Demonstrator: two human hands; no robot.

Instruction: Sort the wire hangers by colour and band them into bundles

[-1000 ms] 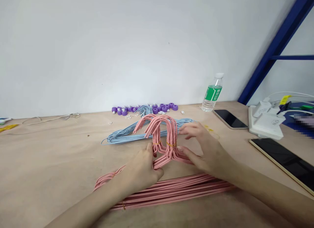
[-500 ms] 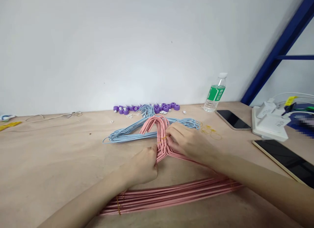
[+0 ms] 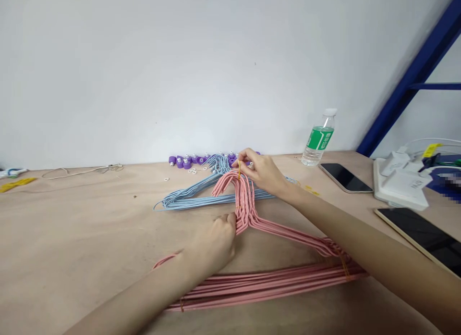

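Note:
A bundle of pink clothes hangers (image 3: 284, 231) lies in front of me, with the hooks pointing away. My left hand (image 3: 218, 239) is closed around the left side of the hangers' neck. Above the hooks, my right hand (image 3: 262, 171) pinches a yellow rubber band (image 3: 239, 170) between thumb and fingers, and the band stretches down over the hooks. Other thin bands circle the bundle at both lower corners. Behind it rests a bundle of blue clothes hangers (image 3: 190, 201), partly covered by the pink hooks and my right hand.
Purple round caps (image 3: 187, 163) and small white rings (image 3: 194, 171) lie along the wall. To the right stand a water bottle (image 3: 319, 139), two phones (image 3: 345, 177) and a white power strip (image 3: 399, 195). A string (image 3: 79, 170) and yellow strips (image 3: 17, 185) lie left.
My right hand has risen from the hangers' neck to the top of the hooks, pulling the rubber band up with it. My left hand keeps its hold.

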